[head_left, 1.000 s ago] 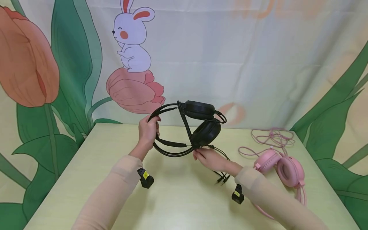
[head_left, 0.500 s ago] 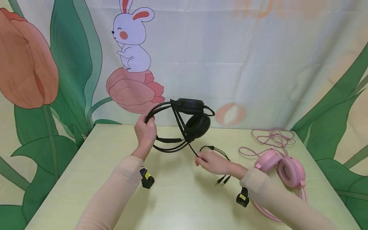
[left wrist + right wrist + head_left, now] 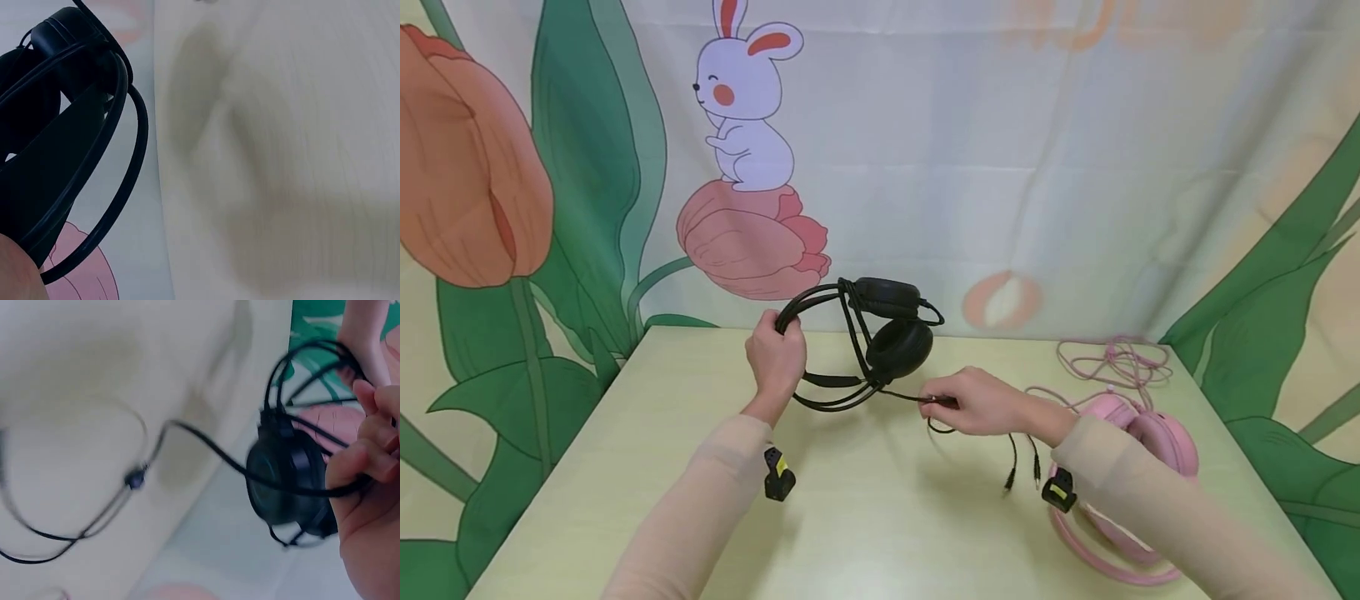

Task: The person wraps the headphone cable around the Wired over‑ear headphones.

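Black headphones (image 3: 901,348) are held above the table, tilted, with the ear cups toward the right. My left hand (image 3: 777,354) grips them by the headband, its fingers curled round it. The black cable (image 3: 901,396) is wound across the headband's open side near the ear cups. Right of the headphones, my right hand (image 3: 977,402) pinches the cable, which runs fairly taut from the ear cups. Below that hand dangle two black plugs (image 3: 1010,479). In the right wrist view the cable (image 3: 212,447) loops out of the curled fingers to a small splitter (image 3: 134,478).
Pink headphones (image 3: 1168,442) lie at the table's right side, partly hidden by the right sleeve (image 3: 1150,492). Their pink cable (image 3: 1112,362) is coiled near the back right corner. Behind the pale table (image 3: 865,517) hangs a printed curtain (image 3: 925,167).
My right hand has moved right, drawing a length of cable away from the black headphones. The headphones have shifted left with my left hand. The plugs have swung right.
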### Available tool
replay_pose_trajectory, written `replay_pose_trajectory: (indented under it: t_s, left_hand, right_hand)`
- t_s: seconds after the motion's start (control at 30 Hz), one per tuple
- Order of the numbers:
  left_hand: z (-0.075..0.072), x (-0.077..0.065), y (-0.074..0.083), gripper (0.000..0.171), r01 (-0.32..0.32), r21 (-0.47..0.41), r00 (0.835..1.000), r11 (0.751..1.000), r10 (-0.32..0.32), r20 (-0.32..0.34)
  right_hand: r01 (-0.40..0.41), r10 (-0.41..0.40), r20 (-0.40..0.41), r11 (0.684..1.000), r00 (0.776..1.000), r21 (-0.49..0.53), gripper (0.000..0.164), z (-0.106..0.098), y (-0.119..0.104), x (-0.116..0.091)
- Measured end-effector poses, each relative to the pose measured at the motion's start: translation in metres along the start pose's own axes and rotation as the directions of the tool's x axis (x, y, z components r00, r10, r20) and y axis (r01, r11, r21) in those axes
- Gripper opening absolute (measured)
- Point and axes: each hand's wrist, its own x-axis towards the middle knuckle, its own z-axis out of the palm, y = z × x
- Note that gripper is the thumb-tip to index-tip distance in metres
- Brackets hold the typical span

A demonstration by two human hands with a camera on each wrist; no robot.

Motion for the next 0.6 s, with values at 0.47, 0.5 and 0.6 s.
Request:
replay_pose_trajectory:
  t_s: [0.47,0.5,0.6]
  left_hand:
    - [-0.001,-0.004,0.020,0.015,-0.246,0.167,0.963,0.955,0.222,0.154]
    - [-0.002,-0.004,0.023,0.015,-0.276,0.184,0.954,0.944,0.246,0.170]
    - [-0.003,-0.005,0.030,0.016,-0.354,0.226,0.925,0.908,0.304,0.227]
  right_hand:
    - [0.091,-0.100,-0.041,0.979,0.994,-0.181,0.012,-0.058,-0.003,0.018]
    - [0.104,-0.119,-0.054,0.969,0.991,-0.222,0.011,-0.061,-0.004,0.019]
    - [0.167,-0.207,-0.086,0.927,0.975,-0.336,0.008,-0.065,-0.004,0.023]
